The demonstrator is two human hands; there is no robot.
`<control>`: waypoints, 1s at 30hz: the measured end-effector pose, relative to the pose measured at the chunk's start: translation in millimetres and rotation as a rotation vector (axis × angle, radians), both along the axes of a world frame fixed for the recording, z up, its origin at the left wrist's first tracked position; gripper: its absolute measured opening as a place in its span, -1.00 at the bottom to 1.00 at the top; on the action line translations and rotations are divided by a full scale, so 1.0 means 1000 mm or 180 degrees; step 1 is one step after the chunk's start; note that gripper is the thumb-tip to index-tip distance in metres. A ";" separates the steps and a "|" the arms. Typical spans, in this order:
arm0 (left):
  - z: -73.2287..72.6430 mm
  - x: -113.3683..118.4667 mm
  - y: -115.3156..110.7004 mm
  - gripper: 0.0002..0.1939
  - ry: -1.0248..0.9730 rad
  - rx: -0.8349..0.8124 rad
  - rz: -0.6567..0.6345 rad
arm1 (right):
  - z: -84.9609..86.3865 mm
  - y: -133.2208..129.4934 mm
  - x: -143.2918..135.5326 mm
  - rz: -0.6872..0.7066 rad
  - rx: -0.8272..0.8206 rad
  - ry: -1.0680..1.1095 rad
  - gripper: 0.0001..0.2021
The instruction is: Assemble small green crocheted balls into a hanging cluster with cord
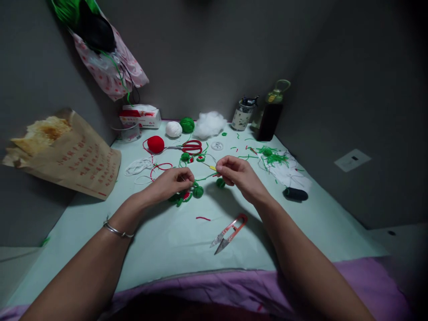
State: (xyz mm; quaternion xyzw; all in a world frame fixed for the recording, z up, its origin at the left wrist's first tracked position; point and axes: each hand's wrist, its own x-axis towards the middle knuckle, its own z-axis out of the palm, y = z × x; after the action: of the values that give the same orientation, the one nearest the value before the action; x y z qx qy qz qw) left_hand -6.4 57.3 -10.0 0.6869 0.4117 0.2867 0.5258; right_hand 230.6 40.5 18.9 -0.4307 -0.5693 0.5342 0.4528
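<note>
My left hand [179, 182] is closed in a pinch over a green and red crocheted piece [187, 195] with small green balls on it. A thin pale sliver shows at its fingertips; I cannot tell what it is. My right hand [236, 173] is also pinched, with green yarn [206, 178] running across from the left hand to its fingertips. Right at those fingertips is the yellow handle of a thin crochet hook [212, 168]; whether it is held or lies behind is unclear. Under the right hand sits a small green ball [220, 183]. Orange thread snips [230, 232] lie nearer me.
Red-handled scissors [192, 147], a red yarn ball [155, 144] and white stuffing [210, 125] lie behind the hands. Green scraps [274, 156] are at right, near a dark bottle [270, 116]. A paper food bag [83, 156] stands at left.
</note>
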 end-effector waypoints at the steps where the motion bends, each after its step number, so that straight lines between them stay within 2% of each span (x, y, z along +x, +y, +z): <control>1: 0.001 0.001 0.000 -0.95 -0.0114 -0.0068 0.0028 | -0.001 -0.001 -0.002 0.0068 -0.0014 -0.0078 -0.70; 5: 0.008 0.005 -0.003 -0.89 -0.0462 -0.0237 0.0175 | -0.004 -0.003 -0.006 0.0213 0.0026 -0.0285 -0.74; 11: 0.022 0.011 -0.009 -0.82 -0.0842 -0.0379 0.0330 | -0.005 -0.008 -0.010 0.0305 0.0052 -0.0242 -0.79; 16: 0.023 0.017 -0.014 -0.81 -0.0886 -0.0398 0.0367 | -0.009 -0.013 -0.019 0.0499 0.0156 -0.0441 -0.78; 21: 0.018 0.016 -0.012 -0.78 -0.1021 -0.0453 0.0416 | -0.007 -0.011 -0.018 0.0129 0.0328 -0.0316 -0.76; 23: 0.016 0.013 -0.011 -0.77 -0.0985 -0.0610 0.0287 | -0.003 -0.007 -0.013 -0.0125 0.0323 -0.0140 -0.76; 26: 0.014 0.011 -0.011 -0.77 -0.0807 -0.0897 -0.0131 | 0.003 -0.003 -0.005 -0.0429 0.0404 -0.0036 -0.77; 28: 0.013 0.011 -0.012 -0.78 -0.0742 -0.1000 -0.0352 | 0.005 -0.003 -0.001 -0.0491 0.0463 -0.0054 -0.77; 30: 0.013 0.012 -0.013 -0.79 -0.0784 -0.1030 -0.0384 | 0.006 -0.004 0.000 -0.0372 0.0460 -0.0107 -0.77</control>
State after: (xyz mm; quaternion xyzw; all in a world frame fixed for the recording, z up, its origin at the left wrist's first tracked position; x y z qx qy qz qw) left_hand 5.3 44.4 3.1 0.5766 0.3431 0.2666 0.6919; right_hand 230.8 36.7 25.0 -0.4383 -0.5878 0.4571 0.5035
